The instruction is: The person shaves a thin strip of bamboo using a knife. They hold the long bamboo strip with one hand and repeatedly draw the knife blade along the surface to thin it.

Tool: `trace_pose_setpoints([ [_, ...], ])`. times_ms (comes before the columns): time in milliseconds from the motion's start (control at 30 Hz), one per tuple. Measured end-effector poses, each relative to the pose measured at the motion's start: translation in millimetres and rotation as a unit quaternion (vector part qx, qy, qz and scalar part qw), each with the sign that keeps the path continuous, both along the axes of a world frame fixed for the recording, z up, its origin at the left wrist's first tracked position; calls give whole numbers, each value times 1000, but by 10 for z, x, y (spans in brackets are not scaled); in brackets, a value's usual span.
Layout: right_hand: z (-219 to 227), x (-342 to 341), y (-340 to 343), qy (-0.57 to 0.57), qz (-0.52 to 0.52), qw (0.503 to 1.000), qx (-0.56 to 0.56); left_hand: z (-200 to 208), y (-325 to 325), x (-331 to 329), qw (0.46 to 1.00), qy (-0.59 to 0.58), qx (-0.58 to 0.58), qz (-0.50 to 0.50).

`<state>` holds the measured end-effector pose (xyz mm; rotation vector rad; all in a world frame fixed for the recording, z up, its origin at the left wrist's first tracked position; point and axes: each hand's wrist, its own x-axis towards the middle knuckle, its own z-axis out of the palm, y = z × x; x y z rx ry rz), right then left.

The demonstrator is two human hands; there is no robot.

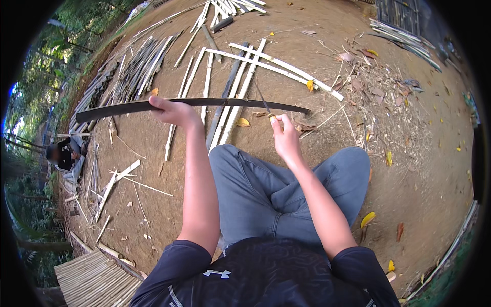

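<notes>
A long, dark split-bamboo strip [123,108] stretches crosswise above the ground in front of my knees. My left hand [176,112] is closed around it left of its middle, thumb on top. In my right hand [287,137] is a knife [262,95] with a thin, narrow blade and a yellowish collar at the handle. The blade points up and away from me, crossing the strip's right half; whether it touches the strip I cannot tell. Most of the handle is hidden in my fist. Beyond the strip, pale bamboo slats [249,82] lie on the dirt.
At the far left a bundle of dark and pale slats [146,69] lies on the soil. A person [69,156] sits at the left edge. Shavings and dry leaves [378,92] cover the ground on the right. A bamboo-slat platform [94,279] stands at the lower left.
</notes>
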<state>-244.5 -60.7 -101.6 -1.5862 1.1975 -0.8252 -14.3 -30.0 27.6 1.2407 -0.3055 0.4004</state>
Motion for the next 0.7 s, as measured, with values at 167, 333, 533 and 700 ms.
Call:
trace_pose_setpoints([
  [167,658,-67,482,-33,25,994,-99,29,1,-117,999,-45,-14,17],
  [333,900,-182,570,2,45,996,-71,92,11,-341,995,-64,-39,-59],
  [533,972,-353,605,26,15,999,-42,225,-63,-754,984,-106,-80,-120],
  [700,1050,-364,618,24,-2,999,-37,349,-93,-918,974,-126,-96,-164],
])
